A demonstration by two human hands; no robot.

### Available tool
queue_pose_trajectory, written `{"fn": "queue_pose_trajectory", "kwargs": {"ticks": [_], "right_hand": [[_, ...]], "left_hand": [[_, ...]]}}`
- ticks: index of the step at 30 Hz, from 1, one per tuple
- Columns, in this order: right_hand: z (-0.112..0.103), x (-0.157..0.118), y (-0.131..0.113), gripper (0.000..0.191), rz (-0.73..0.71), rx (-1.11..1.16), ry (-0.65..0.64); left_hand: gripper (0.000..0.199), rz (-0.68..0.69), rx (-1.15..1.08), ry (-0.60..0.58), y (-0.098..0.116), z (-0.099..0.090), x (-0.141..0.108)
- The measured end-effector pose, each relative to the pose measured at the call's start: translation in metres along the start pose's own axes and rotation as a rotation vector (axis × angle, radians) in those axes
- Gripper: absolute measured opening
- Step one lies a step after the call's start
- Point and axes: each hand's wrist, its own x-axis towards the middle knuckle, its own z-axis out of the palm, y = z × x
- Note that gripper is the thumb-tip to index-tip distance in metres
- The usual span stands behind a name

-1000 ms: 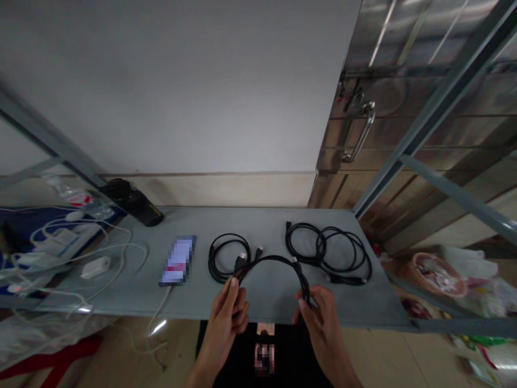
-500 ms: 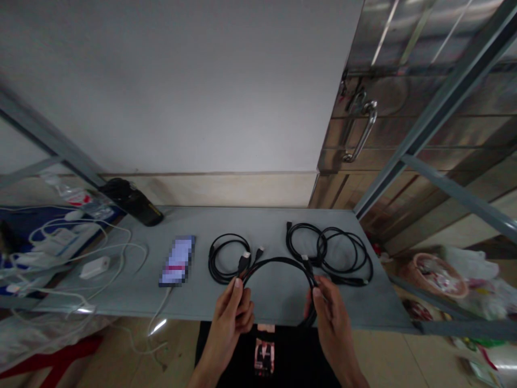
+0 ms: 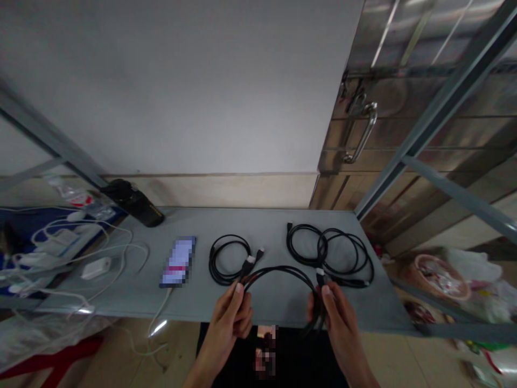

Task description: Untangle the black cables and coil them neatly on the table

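A looped black cable arches between my two hands near the table's front edge. My left hand pinches one side of it, and a plug with a light metal end sticks up above the fingers. The other side is gripped by my right hand, where a second plug points upward and loose strands hang below. Behind my left hand a coiled black cable lies on the grey table. Overlapping black coils rest behind my right hand.
A phone with a white cord lies left of the coils. Farther left are a black bottle, a white adapter and tangled white cords. Metal posts rise at the table's sides. A basket stands beyond the right edge.
Both hands have moved slightly lower, toward the body, with the cable. Its arch sits lower and looks flatter, and the plug at my right hand has shifted down and right.
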Motion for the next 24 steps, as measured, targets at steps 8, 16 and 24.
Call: {"fn": "queue_pose_trajectory", "kwargs": {"ticks": [8, 16, 24], "right_hand": [[-0.030, 0.019, -0.004, 0.043, -0.058, 0.300, 0.131], [-0.027, 0.026, -0.004, 0.047, -0.087, 0.047, 0.052], [0.017, 0.046, 0.020, 0.069, -0.082, -0.062, -0.057]], "left_hand": [[0.051, 0.060, 0.012, 0.032, 0.016, -0.002, -0.001], [0.056, 0.051, 0.212, -0.059, 0.018, 0.001, -0.004], [0.061, 0.102, 0.525, -0.203, 0.025, -0.005, -0.004]]}}
